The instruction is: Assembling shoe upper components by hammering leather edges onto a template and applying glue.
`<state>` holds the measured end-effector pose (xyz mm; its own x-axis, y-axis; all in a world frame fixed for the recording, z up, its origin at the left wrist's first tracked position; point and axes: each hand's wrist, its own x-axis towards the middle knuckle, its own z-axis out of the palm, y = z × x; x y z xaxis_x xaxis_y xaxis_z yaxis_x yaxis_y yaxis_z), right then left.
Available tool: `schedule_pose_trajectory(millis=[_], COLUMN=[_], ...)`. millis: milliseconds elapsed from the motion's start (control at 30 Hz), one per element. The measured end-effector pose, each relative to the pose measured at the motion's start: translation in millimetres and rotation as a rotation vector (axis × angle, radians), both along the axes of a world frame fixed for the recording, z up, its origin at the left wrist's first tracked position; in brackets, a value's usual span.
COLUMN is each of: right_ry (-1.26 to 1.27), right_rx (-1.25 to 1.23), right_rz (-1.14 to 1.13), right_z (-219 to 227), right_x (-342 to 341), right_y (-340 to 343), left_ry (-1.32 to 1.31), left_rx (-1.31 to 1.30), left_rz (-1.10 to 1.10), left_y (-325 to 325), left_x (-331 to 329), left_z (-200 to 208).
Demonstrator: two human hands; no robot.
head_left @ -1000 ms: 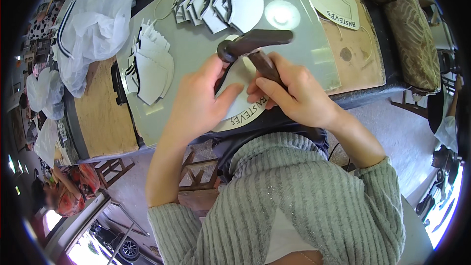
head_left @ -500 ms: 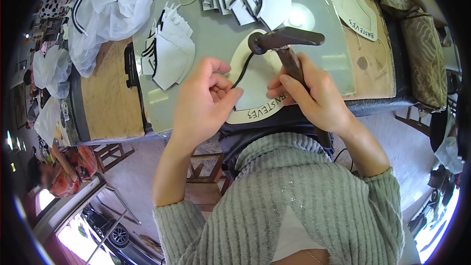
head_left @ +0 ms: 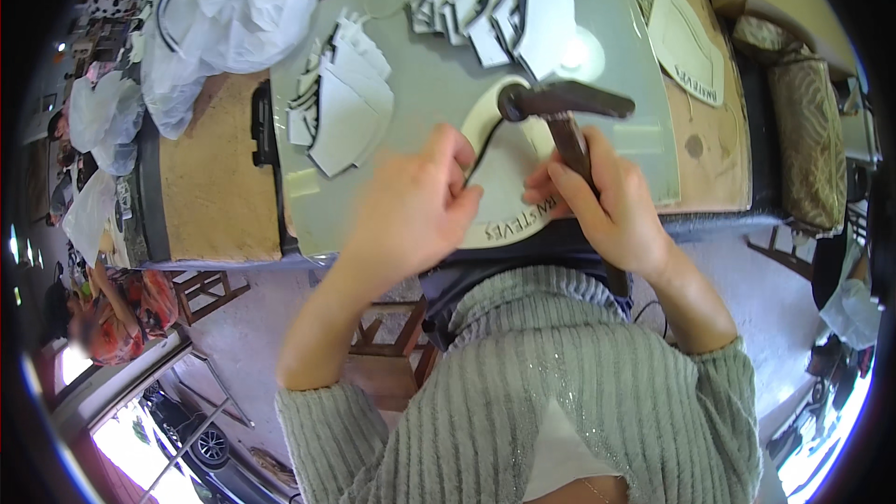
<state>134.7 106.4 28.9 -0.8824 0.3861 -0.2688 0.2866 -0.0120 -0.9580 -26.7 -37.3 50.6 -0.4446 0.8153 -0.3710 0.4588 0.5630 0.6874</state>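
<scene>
My right hand (head_left: 611, 210) is wrapped around the handle of a hammer (head_left: 577, 154). Its dark head hangs over the upper part of an off-white curved pattern piece (head_left: 509, 235) with lettering along its near rim. A thin black cord (head_left: 484, 151) runs down from under the hammer head along the left side of a white panel (head_left: 509, 177) lying on that piece. Slightly blurred, my left hand (head_left: 411, 205) is closed at the cord's lower end, pinching it between thumb and fingers. The fingers of my right hand reach toward the panel's right edge.
Fanned stacks of white panels with black edges (head_left: 551, 14) (head_left: 350, 112) lie on the grey board (head_left: 420, 84). A plastic bag (head_left: 247, 19) is at the far left. Another pattern piece (head_left: 686, 47) and a patterned cushion (head_left: 807, 145) are on the right. Someone sits at far left.
The whole view has shifted, so the table appears farther right and lower. My left hand has turned and now covers the cord's lower stretch. My right hand still grips the hammer.
</scene>
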Motion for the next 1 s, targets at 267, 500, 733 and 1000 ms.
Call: schedule_pose_trajectory(millis=[267, 500, 733, 1000], right_ry=[0.04, -0.063, -0.14, -0.244], right_rx=[0.107, 0.031, 0.946, 0.985], right_rz=[0.022, 0.184, 0.369, 0.51], right_z=[-2.0, 19.1, 53.4, 57.6], right_x=[2.0, 7.4, 3.8, -18.6], right_y=[0.4, 35.9, 45.7, 46.0], left_ry=[0.648, 0.637, 0.686, 0.635], left_rx=[0.306, 0.381, 0.466, 0.527], left_rz=[-0.266, -0.421, -0.404, -0.29], left_y=[-23.2, -36.4, -31.0, -22.4], left_x=[24.0, 46.0, 43.2, 38.3], left_z=[-27.8, -44.7, -45.2, -49.0])
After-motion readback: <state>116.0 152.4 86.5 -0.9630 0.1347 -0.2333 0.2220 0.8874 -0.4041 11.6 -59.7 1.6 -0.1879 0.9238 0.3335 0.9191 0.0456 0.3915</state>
